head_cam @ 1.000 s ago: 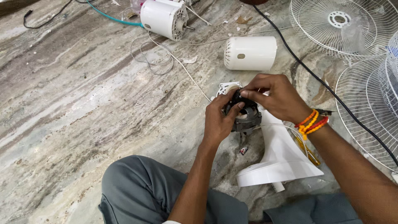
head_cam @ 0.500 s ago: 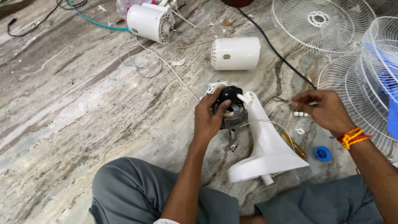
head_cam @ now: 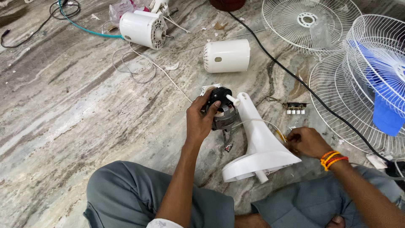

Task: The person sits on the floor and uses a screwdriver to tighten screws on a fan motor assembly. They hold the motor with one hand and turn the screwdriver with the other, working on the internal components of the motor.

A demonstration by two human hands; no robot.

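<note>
The person sits on a marble floor (head_cam: 63,126). The left hand (head_cam: 200,120) has its grip closed around a dark fan motor (head_cam: 220,110), held just above the floor against the neck of a white fan stand (head_cam: 259,143) lying on its side. The right hand (head_cam: 307,141) rests at the stand's base, fingers pinched together at thin yellow wires (head_cam: 280,134); whether it actually holds them cannot be told. Near that hand lies a small switch block (head_cam: 296,108). A white motor cover (head_cam: 227,55) and a second white motor (head_cam: 142,28) lie farther off. Wire fan guards (head_cam: 333,80) lie to the right, well apart.
</note>
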